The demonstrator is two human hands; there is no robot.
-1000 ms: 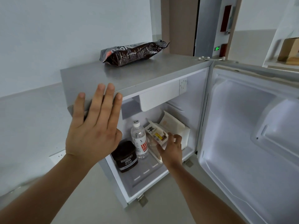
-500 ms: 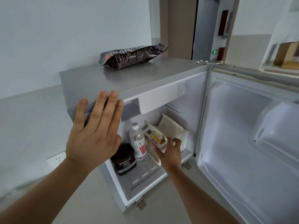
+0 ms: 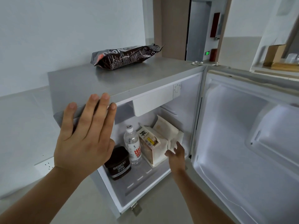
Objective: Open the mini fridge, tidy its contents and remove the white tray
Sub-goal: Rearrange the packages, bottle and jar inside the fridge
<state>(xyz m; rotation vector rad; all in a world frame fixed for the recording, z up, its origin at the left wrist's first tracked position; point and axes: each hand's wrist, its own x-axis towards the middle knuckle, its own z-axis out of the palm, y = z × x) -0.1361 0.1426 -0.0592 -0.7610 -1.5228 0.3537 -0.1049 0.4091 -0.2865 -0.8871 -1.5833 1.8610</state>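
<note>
The grey mini fridge [image 3: 77, 83] stands with its door [image 3: 242, 143] swung wide to the right. Inside sit a dark Hershey's cocoa tin [image 3: 119, 164], a clear water bottle [image 3: 132, 144], and a white tray [image 3: 159, 160] holding a milk carton [image 3: 148, 137] and a white pack [image 3: 166, 131]. My left hand [image 3: 84, 136] is flat, fingers straight, against the fridge's top left front edge. My right hand [image 3: 176, 155] reaches into the fridge with fingers spread loosely at the tray's right front corner, holding nothing.
A dark snack bag [image 3: 126, 56] lies on top of the fridge. A white wall socket [image 3: 44, 165] sits low on the left wall. Shelving with a cardboard box [image 3: 275, 54] stands at the upper right. Pale floor lies in front of the fridge.
My right hand let go of the milk carton and moved right to the tray's corner, fingers now spread. The carton stands more upright. My left hand stays on the fridge edge.
</note>
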